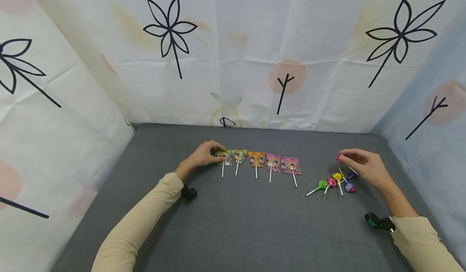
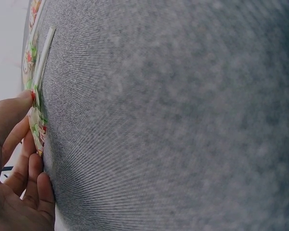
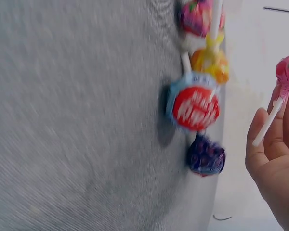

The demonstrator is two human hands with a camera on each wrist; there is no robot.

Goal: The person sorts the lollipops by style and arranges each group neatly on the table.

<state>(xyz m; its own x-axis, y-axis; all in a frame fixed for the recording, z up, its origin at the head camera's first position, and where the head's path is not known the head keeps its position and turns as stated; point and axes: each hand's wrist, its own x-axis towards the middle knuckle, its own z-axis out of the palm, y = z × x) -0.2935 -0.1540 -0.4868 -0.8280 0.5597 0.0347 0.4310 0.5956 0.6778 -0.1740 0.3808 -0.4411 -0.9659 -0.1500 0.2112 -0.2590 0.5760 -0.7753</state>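
My left hand (image 1: pixel 204 154) pinches a green flat-packet lollipop (image 1: pixel 228 157) at the left end of a row, its thumb on the front of the wrapper. Beside it lie a second green packet lollipop (image 1: pixel 240 155), an orange one (image 1: pixel 256 159) and two pink ones, sticks toward me. On the right, my right hand (image 1: pixel 367 167) holds a pink ball lollipop (image 3: pixel 287 74) raised above a cluster. That cluster has a green lollipop (image 1: pixel 322 184), a pink one (image 1: pixel 331 182), a yellow one (image 1: pixel 337 176), a blue-and-red one (image 3: pixel 195 106) and a dark purple one (image 3: pixel 205 156).
A grey cloth-covered table (image 1: pixel 233 227) lies under everything. White patterned curtains (image 1: pixel 240 53) hang behind and on both sides. A black wrist camera (image 1: pixel 188 192) sits below the left wrist, another (image 1: pixel 378 222) by the right sleeve.
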